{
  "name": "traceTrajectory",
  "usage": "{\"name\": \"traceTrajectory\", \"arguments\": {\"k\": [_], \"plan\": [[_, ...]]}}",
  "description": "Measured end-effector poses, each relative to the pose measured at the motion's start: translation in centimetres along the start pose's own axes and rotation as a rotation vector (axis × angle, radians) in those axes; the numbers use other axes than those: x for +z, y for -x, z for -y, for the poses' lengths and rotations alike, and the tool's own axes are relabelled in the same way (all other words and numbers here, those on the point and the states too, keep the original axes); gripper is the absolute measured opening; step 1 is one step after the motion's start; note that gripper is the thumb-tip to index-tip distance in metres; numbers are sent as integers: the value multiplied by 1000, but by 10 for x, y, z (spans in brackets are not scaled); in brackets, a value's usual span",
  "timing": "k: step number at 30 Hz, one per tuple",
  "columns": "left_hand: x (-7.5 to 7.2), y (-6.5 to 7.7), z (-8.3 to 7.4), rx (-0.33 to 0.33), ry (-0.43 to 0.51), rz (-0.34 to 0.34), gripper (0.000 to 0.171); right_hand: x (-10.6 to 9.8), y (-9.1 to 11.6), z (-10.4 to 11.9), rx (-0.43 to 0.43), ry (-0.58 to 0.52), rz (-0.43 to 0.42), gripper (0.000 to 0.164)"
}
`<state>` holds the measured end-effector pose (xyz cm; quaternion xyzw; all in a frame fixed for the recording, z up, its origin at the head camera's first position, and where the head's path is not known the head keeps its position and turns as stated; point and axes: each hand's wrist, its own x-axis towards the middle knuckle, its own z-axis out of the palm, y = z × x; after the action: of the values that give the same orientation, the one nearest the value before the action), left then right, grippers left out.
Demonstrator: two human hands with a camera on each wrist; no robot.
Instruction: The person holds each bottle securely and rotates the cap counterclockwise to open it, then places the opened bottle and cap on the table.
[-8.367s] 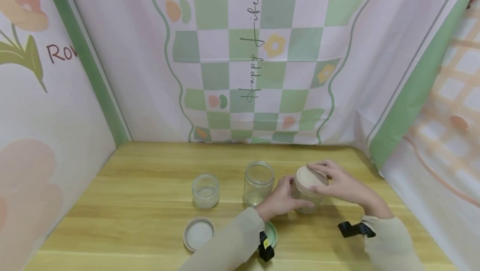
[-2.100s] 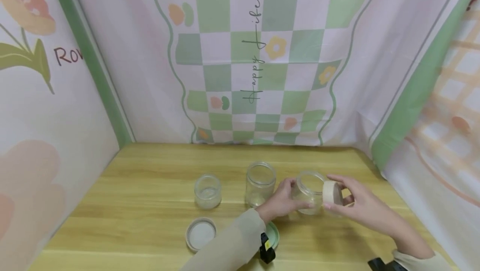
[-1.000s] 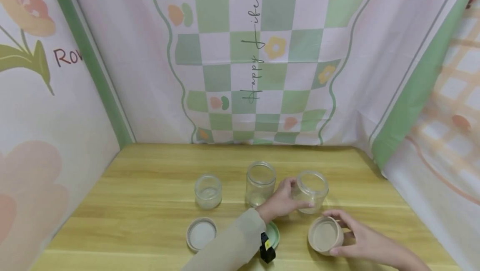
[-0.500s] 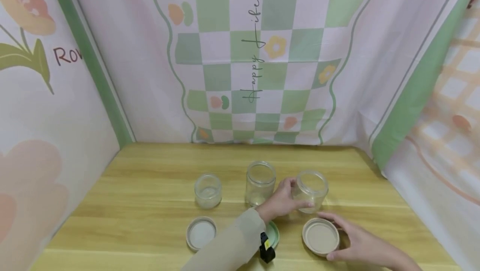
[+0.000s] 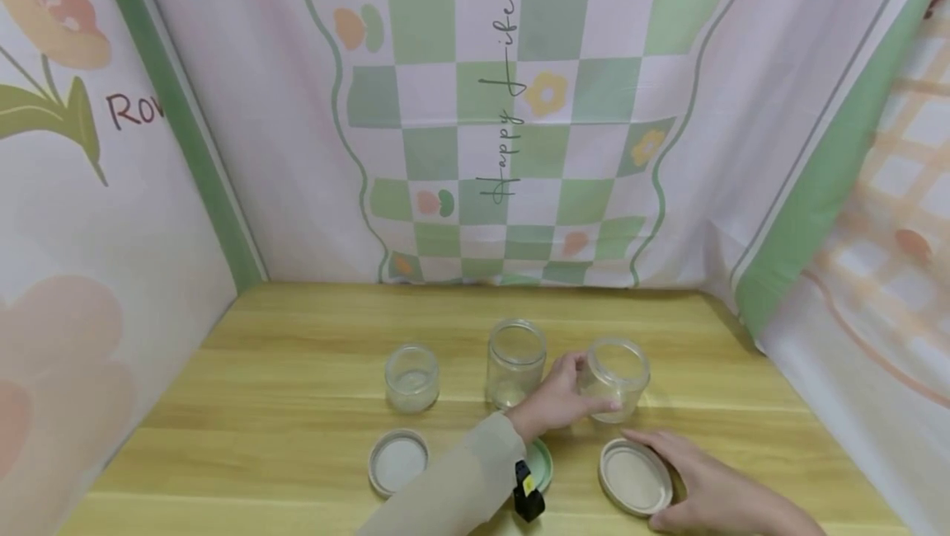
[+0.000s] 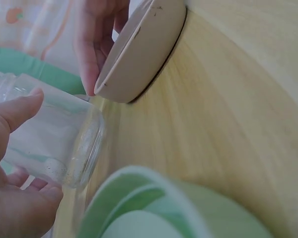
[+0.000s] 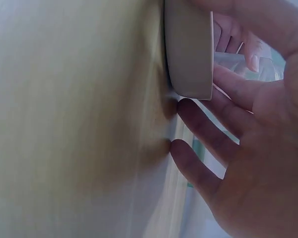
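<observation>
My left hand holds the side of a lidless, clear glass jar, which stands at the right of the row. Thumb and fingers curl round this jar in the left wrist view. In front of it, a beige jar lid lies inner side up at the tabletop. My right hand spans that lid, fingers at its far rim and thumb at its near rim. The right wrist view shows the lid edge-on, with two fingertips down by the wood beside it.
A tall lidless glass jar stands just left of my left hand, and a short one farther left. A pale-lined lid lies before the short jar. My left sleeve partly covers a green lid.
The beige lid has come off the right jar, turned inner side up and come down to the table in front. My right hand moved with it; my left hand has stayed on the jar.
</observation>
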<state>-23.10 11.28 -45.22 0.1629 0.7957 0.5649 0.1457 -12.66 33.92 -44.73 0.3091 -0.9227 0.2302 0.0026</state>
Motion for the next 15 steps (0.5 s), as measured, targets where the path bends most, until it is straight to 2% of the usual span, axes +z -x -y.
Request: {"name": "traceTrajectory", "arguments": {"k": [6, 10, 15], "plan": [[0, 0, -1, 10, -9, -9, 80, -2, 0, -2, 30, -71, 49, 92], [0, 2, -1, 30, -11, -1, 79, -3, 0, -1, 26, -85, 39, 92], [-2, 6, -3, 62, -30, 10, 80, -9, -2, 2, 61, -155, 45, 77]]}}
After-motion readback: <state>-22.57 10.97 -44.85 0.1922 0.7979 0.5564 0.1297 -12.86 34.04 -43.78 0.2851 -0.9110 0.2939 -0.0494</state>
